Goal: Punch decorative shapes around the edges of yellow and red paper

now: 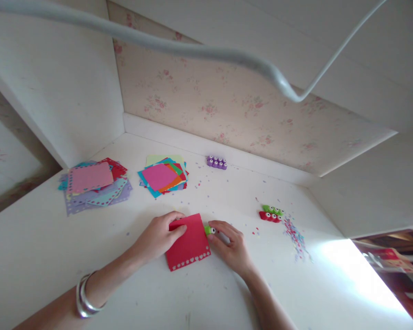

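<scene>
My left hand (163, 236) grips a red sheet of paper (188, 240) at its upper left corner, thumb on top and fingers beneath. Small punched shapes run along the sheet's lower edge and turn up at the lower right corner. Between the thumb and fingers of my right hand (230, 245) is a small green craft punch (207, 230) with a white-and-black eye-like button. It sits on the paper's right edge, partly covered by my fingertips.
Plain coloured sheets (160, 176) lie stacked behind, with a pile of punched-edge sheets (91, 178) further left. Purple punches (216, 162) stand near the wall. Red punches (270, 217) and green punches (272, 209) sit at right beside scattered confetti (296, 238). A pale cable (192, 49) crosses above.
</scene>
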Available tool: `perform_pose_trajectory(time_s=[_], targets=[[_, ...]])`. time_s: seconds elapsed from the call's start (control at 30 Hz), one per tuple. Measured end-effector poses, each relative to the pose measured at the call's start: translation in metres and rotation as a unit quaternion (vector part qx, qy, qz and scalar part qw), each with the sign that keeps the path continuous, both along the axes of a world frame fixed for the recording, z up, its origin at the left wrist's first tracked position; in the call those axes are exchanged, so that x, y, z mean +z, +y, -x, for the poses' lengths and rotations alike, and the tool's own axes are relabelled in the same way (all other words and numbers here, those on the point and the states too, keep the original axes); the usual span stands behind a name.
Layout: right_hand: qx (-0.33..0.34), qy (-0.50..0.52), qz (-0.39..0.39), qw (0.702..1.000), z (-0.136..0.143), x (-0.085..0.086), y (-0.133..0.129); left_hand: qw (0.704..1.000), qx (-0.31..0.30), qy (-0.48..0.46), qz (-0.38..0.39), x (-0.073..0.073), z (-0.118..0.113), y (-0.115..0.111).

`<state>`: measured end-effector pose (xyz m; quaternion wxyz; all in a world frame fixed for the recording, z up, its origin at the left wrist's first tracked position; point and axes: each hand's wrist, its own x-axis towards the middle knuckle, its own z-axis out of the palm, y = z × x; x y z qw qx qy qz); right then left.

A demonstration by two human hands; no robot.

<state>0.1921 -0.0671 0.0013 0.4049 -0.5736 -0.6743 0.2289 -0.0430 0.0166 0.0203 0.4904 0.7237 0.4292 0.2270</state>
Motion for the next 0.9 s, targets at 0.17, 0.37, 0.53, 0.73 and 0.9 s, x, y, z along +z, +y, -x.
perform_pose_trajectory(time_s=[0.17,0.37,0.53,0.73,0.9], targets=[[0.010,0.008,-0.003,1.000,0.0020,0.0015,-0.0004,1.000,0.003,0.005,-0.004,0.0012,0.0001,-0.0001],[0.001,0.000,-0.006,1.000,-0.0002,0.0012,-0.0006,1.000,0.004,0.010,-0.016,0.0013,-0.0002,-0.0007],[-0.005,-0.002,-0.011,1.000,-0.0033,-0.0002,-0.0003,1.000,0.003,0.010,-0.013,0.0012,-0.0006,-0.0009],[0.004,-0.003,-0.007,1.000,-0.0024,-0.0013,-0.0011,1.000,0.005,0.001,0.006,0.0006,0.0007,0.0001],[0.006,0.003,0.000,1.000,-0.0019,-0.0003,-0.0013,1.000,0.011,-0.001,-0.001,0.0007,0.0010,0.0003]])
